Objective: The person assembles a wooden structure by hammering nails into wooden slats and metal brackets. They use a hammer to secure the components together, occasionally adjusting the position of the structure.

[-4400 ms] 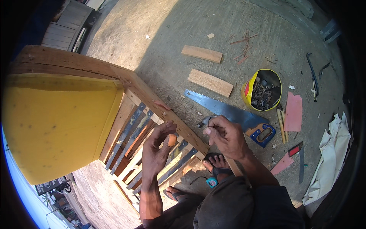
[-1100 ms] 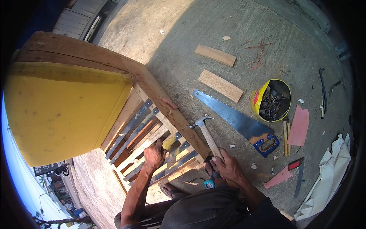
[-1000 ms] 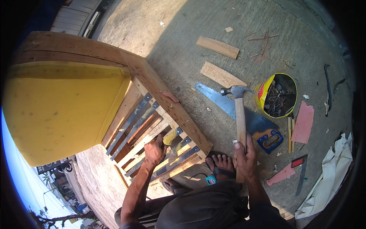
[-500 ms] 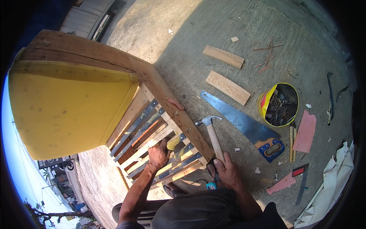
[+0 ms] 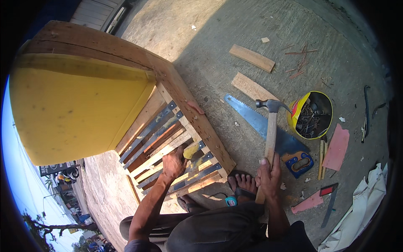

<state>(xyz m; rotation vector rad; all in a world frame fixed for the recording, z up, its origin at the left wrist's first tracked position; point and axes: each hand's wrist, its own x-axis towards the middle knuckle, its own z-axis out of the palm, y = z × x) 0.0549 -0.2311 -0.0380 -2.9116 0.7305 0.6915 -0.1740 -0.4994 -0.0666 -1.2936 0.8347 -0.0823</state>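
Observation:
My right hand (image 5: 269, 176) is wrapped round the wooden handle of a claw hammer (image 5: 272, 122), held upright with its metal head above the saw. My left hand (image 5: 174, 163) reaches into a wooden furniture frame (image 5: 201, 126), its fingers curled at a dark strap (image 5: 193, 150) smeared with yellow foam. What lies under those fingers is partly hidden. Several similar dark straps cross the frame over wooden slats, with nail heads at their ends. Yellow foam (image 5: 84, 109) covers the frame's upright part.
On the concrete to the right lie a handsaw (image 5: 247, 115), two wood blocks (image 5: 252, 58), a yellow tub (image 5: 311, 115) of nails, pink scraps (image 5: 337, 147), a try square (image 5: 329, 201) and a dark pry bar (image 5: 366, 111). A teal tape measure (image 5: 231, 201) sits by my foot.
My right hand has raised the hammer up and to the right, away from the frame's edge, and its grip shows lower on the handle. My left hand stays at the strap.

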